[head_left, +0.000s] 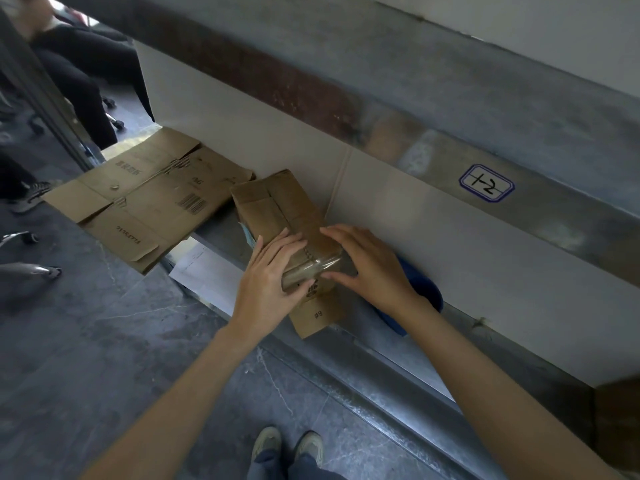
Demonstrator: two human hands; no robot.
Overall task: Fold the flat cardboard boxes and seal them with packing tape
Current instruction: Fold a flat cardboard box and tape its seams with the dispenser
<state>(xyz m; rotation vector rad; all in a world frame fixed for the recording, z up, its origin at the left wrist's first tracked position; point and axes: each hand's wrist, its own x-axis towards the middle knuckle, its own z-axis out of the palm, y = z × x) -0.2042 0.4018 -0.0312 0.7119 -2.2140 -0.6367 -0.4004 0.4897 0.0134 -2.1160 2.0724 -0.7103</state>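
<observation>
Shoes point(288, 445) of yours stand nearest, on the grey floor short of the folded cardboard box point(277, 202). Both palms are on that box. Your left hand point(273, 275) lies along its left top edge, fingers straight, thumb pressing the near end. Your right hand point(370, 265) spreads straight fingers over its right side. Neither hand clasps anything. Between them a strip of clear packing tape point(311, 268) wraps over the box's near edge. The box rests on a metal ledge point(216, 232). A blue object point(426, 289) lies just right of the box, under your right wrist — what it is cannot be told. Left of the box and farther off, flat cardboard boxes point(149, 199) overhang the ledge. Beyond the box to the right sits a handwritten label point(486, 183).
</observation>
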